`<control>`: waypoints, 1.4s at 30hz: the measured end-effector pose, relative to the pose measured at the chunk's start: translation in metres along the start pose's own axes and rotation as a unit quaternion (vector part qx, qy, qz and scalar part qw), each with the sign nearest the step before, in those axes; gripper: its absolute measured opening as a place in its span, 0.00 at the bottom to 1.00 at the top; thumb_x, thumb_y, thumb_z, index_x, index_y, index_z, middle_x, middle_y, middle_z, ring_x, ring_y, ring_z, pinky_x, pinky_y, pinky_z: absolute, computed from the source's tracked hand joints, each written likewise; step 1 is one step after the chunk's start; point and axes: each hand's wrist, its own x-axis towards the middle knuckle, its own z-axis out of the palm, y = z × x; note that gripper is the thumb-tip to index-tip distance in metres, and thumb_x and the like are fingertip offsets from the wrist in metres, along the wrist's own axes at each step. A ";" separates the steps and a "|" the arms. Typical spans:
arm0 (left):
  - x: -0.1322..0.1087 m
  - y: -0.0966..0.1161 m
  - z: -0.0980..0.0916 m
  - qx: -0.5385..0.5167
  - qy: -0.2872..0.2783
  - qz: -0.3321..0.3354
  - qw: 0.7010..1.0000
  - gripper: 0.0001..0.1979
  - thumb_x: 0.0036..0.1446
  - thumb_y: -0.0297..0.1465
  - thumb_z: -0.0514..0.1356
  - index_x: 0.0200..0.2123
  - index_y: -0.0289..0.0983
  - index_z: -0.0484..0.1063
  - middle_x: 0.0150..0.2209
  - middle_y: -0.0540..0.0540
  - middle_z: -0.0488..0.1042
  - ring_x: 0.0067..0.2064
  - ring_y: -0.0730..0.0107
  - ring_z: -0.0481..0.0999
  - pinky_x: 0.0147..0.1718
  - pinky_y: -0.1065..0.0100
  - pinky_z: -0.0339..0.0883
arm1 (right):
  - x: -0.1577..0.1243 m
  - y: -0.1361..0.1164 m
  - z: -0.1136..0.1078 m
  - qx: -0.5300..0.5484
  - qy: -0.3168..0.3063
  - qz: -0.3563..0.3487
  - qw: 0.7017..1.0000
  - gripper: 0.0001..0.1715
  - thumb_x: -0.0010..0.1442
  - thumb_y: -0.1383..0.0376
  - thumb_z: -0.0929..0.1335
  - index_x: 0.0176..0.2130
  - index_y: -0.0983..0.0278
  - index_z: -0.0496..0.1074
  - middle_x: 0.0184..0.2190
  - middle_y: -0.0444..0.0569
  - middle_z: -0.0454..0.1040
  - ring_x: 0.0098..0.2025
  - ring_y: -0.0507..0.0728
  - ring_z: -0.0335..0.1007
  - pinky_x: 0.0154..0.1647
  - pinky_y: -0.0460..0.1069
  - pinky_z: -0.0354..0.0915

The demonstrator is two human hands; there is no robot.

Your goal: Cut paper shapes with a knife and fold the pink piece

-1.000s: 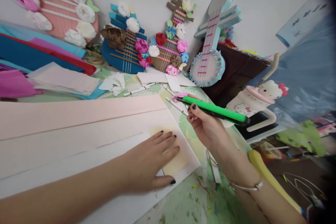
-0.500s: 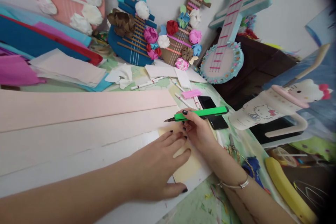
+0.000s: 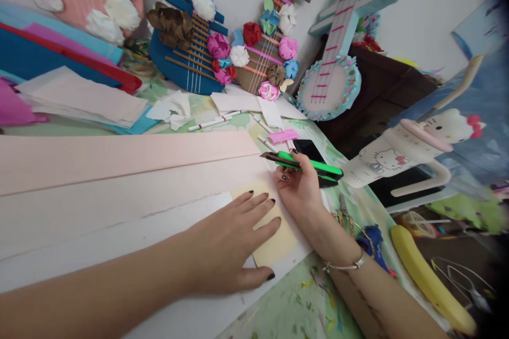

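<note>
My left hand [image 3: 234, 241] lies flat with its fingers spread over a pale yellow sheet [image 3: 278, 230], which rests on white board [image 3: 155, 254]. Just to its right, my right hand [image 3: 300, 183] is raised a little and closed around a green utility knife [image 3: 304, 163]. The knife's dark blade end points left, above the right end of a cream strip [image 3: 167, 183]. Behind that strip runs a folded pale pink sheet [image 3: 127, 156].
Paper-decorated instrument models, among them a blue one [image 3: 178, 61] and a pale turquoise one [image 3: 330, 87], lean along the wall. A black phone [image 3: 308, 149], a white tumbler [image 3: 382, 161], scissors [image 3: 345, 212] and a yellow curved object [image 3: 429, 275] are on the right.
My right hand has lifted slightly away from my left hand and turned the knife, so its blade end sits higher. The left hand stays flat; the whole view has shifted a little.
</note>
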 end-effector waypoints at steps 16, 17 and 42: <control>0.000 -0.004 0.007 0.029 0.015 0.020 0.999 0.30 0.60 0.45 0.56 0.61 0.34 0.62 0.62 0.29 0.60 0.65 0.40 0.56 0.61 0.41 0.52 | -0.002 0.003 0.002 0.000 -0.010 -0.003 1.000 0.08 0.46 0.68 0.72 0.23 0.62 0.68 0.18 0.37 0.67 0.20 0.47 0.54 0.20 0.44 0.52; 0.000 -0.005 0.007 0.030 0.017 0.020 0.999 0.30 0.60 0.45 0.56 0.61 0.34 0.62 0.62 0.30 0.60 0.65 0.40 0.56 0.61 0.42 0.51 | -0.002 0.003 0.002 -0.007 -0.010 -0.006 1.000 0.08 0.46 0.68 0.72 0.23 0.62 0.67 0.18 0.37 0.67 0.20 0.47 0.54 0.20 0.45 0.52; 0.005 -0.001 -0.002 -0.025 0.000 -0.007 1.000 0.30 0.59 0.47 0.58 0.60 0.37 0.63 0.60 0.36 0.64 0.64 0.45 0.57 0.62 0.46 0.50 | -0.010 0.009 -0.001 -0.192 -0.193 -0.021 0.962 0.14 0.44 0.67 0.75 0.20 0.64 0.66 0.15 0.37 0.64 0.18 0.45 0.55 0.19 0.44 0.48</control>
